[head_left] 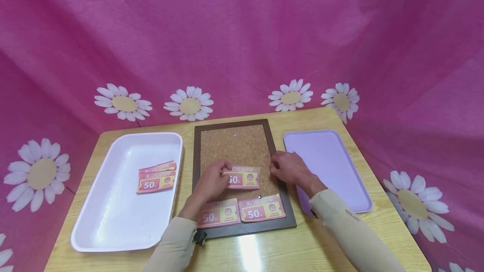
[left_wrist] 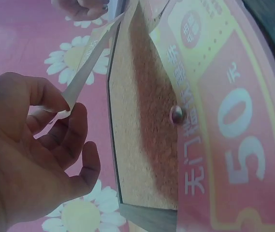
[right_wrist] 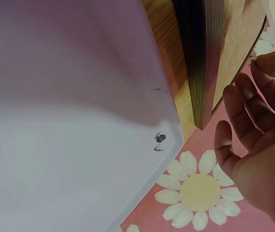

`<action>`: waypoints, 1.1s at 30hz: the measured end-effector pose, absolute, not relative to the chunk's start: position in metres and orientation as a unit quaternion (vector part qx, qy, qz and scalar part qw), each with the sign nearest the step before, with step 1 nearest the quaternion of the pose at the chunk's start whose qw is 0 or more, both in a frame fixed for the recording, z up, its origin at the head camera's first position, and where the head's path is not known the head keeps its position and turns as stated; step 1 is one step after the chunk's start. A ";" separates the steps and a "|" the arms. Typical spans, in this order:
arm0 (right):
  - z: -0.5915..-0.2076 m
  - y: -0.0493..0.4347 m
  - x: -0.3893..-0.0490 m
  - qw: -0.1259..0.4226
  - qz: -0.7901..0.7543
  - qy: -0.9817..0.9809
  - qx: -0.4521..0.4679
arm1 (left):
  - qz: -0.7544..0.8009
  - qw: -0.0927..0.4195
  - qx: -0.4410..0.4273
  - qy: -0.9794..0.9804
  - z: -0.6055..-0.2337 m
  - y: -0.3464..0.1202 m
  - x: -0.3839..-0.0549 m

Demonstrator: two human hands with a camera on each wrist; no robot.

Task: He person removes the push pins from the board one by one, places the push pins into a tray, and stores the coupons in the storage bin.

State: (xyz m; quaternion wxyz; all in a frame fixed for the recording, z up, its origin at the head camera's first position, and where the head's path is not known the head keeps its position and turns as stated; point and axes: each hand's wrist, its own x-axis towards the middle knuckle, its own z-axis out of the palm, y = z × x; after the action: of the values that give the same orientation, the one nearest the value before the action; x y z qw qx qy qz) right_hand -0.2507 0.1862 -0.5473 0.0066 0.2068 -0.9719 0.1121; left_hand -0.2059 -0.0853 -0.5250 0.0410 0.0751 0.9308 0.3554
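My left hand (head_left: 211, 181) pinches the left end of a pink-and-yellow 50-yuan paper coupon (head_left: 246, 179) over the cork board (head_left: 236, 144). In the left wrist view this held coupon (left_wrist: 86, 67) stands tilted, apart from the cork. Two similar coupons, one at lower left (head_left: 219, 214) and one at lower right (head_left: 263, 209), lie along the board's bottom; a round-headed thumbtack (left_wrist: 177, 114) fixes one near its top edge. My right hand (head_left: 291, 168) is over the frame's right side, thumb and index finger pinching a small metallic thumbtack (right_wrist: 252, 60).
A white tray (head_left: 107, 221) on the left holds more coupons (head_left: 156, 180). On the right lies a purple tray (head_left: 329, 158), with a few loose thumbtacks (right_wrist: 160, 140) near its corner. The board's dark wooden frame (head_left: 264, 228) rests on the wooden table (head_left: 310, 247), before a pink daisy-print cloth (head_left: 242, 45).
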 end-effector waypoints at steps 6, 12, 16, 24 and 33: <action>-0.549 0.193 -0.251 0.007 0.106 -0.972 0.211 | 0.363 0.043 0.068 0.928 -0.522 -0.092 -0.208; -0.550 0.201 -0.252 0.017 0.089 -0.973 0.214 | 0.364 0.049 0.058 0.928 -0.518 -0.097 -0.210; -0.551 0.205 -0.253 0.014 0.092 -0.973 0.212 | 0.364 0.047 0.053 0.929 -0.515 -0.100 -0.211; -0.551 0.212 -0.253 0.019 0.094 -0.974 0.204 | 0.367 0.036 0.049 0.928 -0.513 -0.108 -0.212; -0.559 0.223 -0.250 0.042 0.098 -0.977 0.183 | 0.366 0.035 0.024 0.930 -0.506 -0.122 -0.216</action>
State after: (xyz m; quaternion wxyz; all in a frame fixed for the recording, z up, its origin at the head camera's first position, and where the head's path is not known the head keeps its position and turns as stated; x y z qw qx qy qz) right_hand -0.2503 0.2234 -0.5590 0.0416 0.1827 -0.9774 0.0984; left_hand -0.2163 -0.1217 -0.5063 0.0352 0.0240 0.9296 0.3662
